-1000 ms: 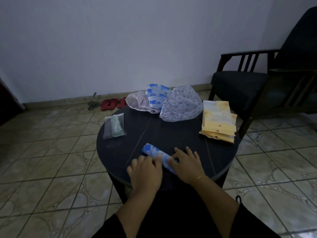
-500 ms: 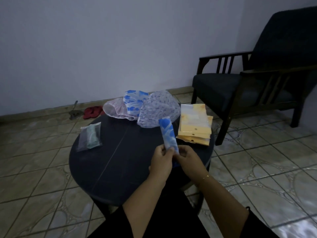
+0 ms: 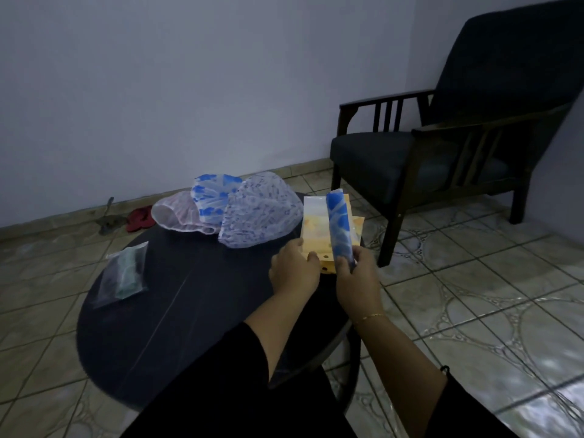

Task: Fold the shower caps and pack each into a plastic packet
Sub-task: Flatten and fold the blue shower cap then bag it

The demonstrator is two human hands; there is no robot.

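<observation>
My right hand (image 3: 355,276) holds a blue-and-white shower cap (image 3: 338,227) folded into a narrow strip, upright above the table's right side. My left hand (image 3: 294,270) pinches the near edge of the top yellow-and-clear plastic packet (image 3: 314,229) on a stack at the right of the round dark table (image 3: 189,311). Three unfolded caps lie at the table's far side: a pinkish one (image 3: 177,214), a blue-patterned one (image 3: 211,194) and a white one with small blue marks (image 3: 262,214). A packed packet holding a green cap (image 3: 126,273) lies at the left.
A dark wooden armchair (image 3: 442,143) stands close to the table's right. Red slippers (image 3: 140,218) and a small dark object (image 3: 107,221) lie on the tiled floor by the wall behind the table.
The folded blue cap was lifted off the table by both hands. It now stays in my right hand while my left hand has moved to the packet stack. The view shifted right.
</observation>
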